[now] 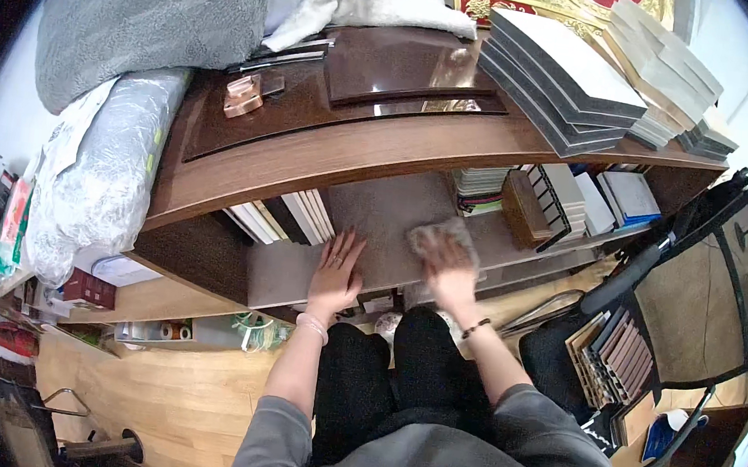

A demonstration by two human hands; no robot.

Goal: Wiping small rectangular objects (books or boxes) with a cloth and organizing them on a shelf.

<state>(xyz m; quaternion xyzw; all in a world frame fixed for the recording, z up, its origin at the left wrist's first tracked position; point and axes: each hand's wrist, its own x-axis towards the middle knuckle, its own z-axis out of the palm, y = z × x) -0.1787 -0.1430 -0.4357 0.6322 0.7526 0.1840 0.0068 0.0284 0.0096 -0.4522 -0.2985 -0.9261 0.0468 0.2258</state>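
Observation:
My left hand (336, 271) lies flat with fingers spread on the brown shelf board (377, 202), beside a row of upright white and dark books (289, 217). To its right, my right hand (448, 273) presses a grey cloth (458, 231) against the same board. That hand is slightly blurred, and part of the cloth is hidden under the fingers. Beyond the cloth, farther right on the shelf, stand a stack of thin books (481, 190), a brown box (525, 208), a black wire rack (553, 198) and several binders (629, 196).
On the cabinet top (308, 167) are dark glossy panels (400, 68), a copper-coloured object (243, 97), stacked grey boards (563, 80) and a plastic-wrapped bundle (112, 169). A mesh office chair (706, 287) at right carries sample boards (611, 359). Wooden floor (185, 387) lies below.

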